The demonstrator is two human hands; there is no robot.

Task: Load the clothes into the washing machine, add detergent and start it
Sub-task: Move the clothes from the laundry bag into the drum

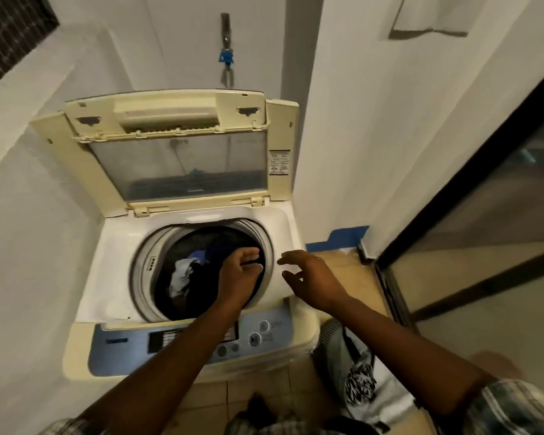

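A cream top-loading washing machine (pixel 113 252) stands in front of me with its lid (pixel 176 158) raised upright. Inside the drum (pixel 145 262) lie dark clothes (pixel 220 240) with a white piece (pixel 181 273) and a blue piece (pixel 198 255). My left hand (pixel 237 271) reaches over the drum's right side and pinches a dark garment (pixel 258 279) at the rim. My right hand (pixel 308 276) hovers just right of the drum over the machine's top, fingers spread, holding nothing. The control panel (pixel 264 335) with round buttons runs along the near edge.
A grey and white patterned cloth (pixel 358 372) lies to the right of the machine by my right arm. White walls close in left and behind. A tap with a blue fitting (pixel 226 54) hangs on the back wall. A dark-framed glass door (pixel 484 215) is at right.
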